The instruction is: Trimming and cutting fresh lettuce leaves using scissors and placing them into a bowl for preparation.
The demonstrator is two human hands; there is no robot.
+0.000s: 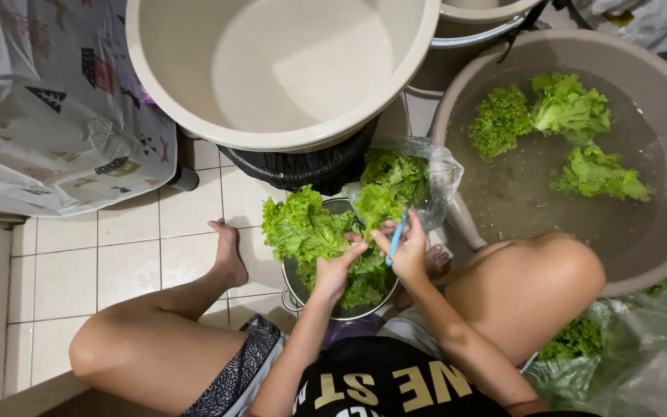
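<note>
My left hand (339, 269) holds a head of lettuce (303, 228) over the metal bowl (296, 287) on the floor, between my knees. My right hand (407, 255) grips a small blue knife (397, 235). I should cut slowly, blade away from my fingers.

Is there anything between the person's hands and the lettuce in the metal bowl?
No. The left hand grips the lettuce over the metal bowl, touching it. The right hand holds a blue tool beside the leaves. The plastic bag sits just behind, not between.
</note>
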